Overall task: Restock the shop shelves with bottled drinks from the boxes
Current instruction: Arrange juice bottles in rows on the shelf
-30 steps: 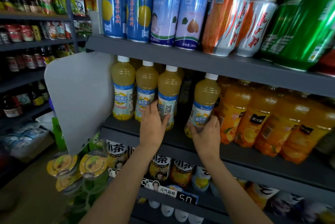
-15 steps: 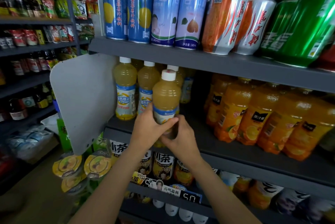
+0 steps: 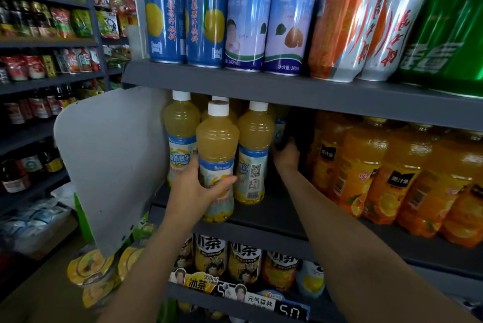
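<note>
A pale yellow juice bottle (image 3: 218, 140) with a white cap and blue label stands at the front edge of the middle shelf (image 3: 274, 215). My left hand (image 3: 198, 187) grips it around the label, thumb on the right side. More of the same bottles stand behind it to the left (image 3: 180, 124) and right (image 3: 254, 134). My right hand (image 3: 286, 158) reaches deep into the dark gap between the yellow bottles and the orange juice bottles (image 3: 366, 166). Its fingers are lost in shadow.
Tall drink cans (image 3: 248, 9) fill the shelf above. Iced tea bottles (image 3: 245, 257) stand on the shelf below. A grey end panel (image 3: 109, 160) closes the shelf on the left, and another rack of sauces and snacks (image 3: 39, 66) stands beyond it.
The bottle both hands held now stands at the shelf's front in my left hand alone. My right hand has let go and moved right and back into the gap.
</note>
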Action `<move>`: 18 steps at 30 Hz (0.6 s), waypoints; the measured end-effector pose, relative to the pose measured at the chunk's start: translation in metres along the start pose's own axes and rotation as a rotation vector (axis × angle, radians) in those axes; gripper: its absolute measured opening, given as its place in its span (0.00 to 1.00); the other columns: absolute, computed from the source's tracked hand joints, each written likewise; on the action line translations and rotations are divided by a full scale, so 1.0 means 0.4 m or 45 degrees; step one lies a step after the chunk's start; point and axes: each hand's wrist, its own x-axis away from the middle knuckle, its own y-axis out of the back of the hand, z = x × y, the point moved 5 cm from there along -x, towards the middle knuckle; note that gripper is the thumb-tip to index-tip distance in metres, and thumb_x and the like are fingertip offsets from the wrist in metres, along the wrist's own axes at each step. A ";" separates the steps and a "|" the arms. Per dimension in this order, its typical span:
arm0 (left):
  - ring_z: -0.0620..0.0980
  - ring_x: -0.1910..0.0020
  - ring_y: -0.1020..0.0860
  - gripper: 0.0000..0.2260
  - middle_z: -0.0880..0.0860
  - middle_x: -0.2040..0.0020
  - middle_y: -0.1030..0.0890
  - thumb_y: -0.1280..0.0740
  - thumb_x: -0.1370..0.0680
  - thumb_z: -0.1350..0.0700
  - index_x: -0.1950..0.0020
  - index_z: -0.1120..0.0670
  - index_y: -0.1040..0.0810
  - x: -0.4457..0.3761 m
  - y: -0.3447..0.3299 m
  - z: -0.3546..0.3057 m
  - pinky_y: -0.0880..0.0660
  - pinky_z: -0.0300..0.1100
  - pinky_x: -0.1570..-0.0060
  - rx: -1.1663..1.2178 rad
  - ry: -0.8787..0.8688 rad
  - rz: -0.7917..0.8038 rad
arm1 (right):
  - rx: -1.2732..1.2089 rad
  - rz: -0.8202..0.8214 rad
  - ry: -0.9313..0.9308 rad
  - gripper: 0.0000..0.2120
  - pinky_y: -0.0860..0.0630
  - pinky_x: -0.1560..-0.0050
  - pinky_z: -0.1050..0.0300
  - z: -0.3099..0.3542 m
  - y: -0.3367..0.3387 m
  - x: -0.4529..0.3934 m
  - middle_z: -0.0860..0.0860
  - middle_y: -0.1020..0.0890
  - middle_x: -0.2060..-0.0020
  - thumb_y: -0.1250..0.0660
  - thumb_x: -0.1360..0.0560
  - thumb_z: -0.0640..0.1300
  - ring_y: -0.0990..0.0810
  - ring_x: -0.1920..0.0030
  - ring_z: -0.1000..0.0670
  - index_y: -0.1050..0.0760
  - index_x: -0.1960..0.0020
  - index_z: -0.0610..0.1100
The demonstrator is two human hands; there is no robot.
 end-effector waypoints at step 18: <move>0.28 0.55 0.28 0.20 0.36 0.53 0.26 0.26 0.32 0.52 0.43 0.51 0.29 0.009 -0.007 0.004 0.33 0.18 0.60 0.085 -0.004 -0.007 | 0.380 -0.228 -0.032 0.22 0.26 0.47 0.47 -0.032 0.087 0.143 0.41 0.25 0.41 0.31 0.28 0.46 0.25 0.41 0.41 0.34 0.39 0.39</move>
